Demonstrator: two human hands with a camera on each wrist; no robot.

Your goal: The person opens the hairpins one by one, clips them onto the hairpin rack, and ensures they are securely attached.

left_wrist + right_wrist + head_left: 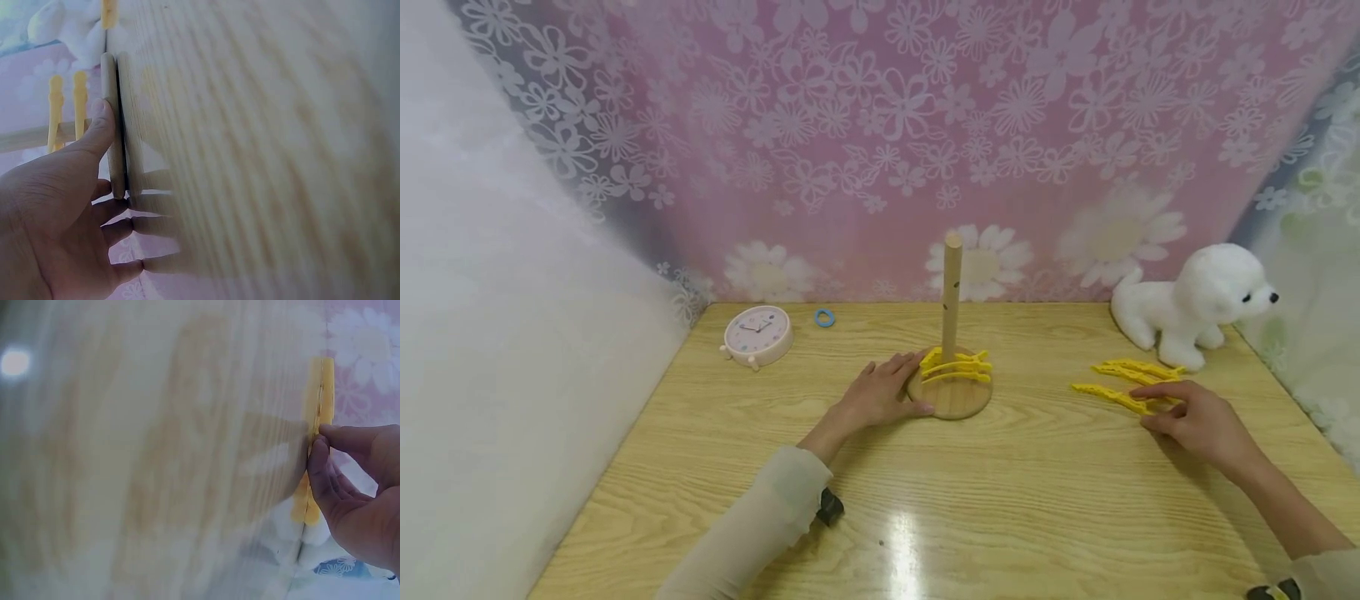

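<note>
My left hand (880, 393) is spread along the left rim of a wooden stand's round base (955, 406). Its thumb lies against the rim, and its straight fingers touch the table beside it. The stand's upright post (951, 300) rises from the base, with several slim, curved yellow plastic pieces (957, 369) around its foot. At the right, my right hand (1202, 425) pinches a yellow piece (326, 394) between thumb and forefinger, close over the table. More yellow pieces (1127, 368) lie just beyond those fingertips.
Behind the right hand sits a white plush dog (1172, 304). A pink round clock (758, 335) lies at the back left, with a small blue ring (824, 317) beside it. A flowered curtain (880, 150) hangs along the table's back edge.
</note>
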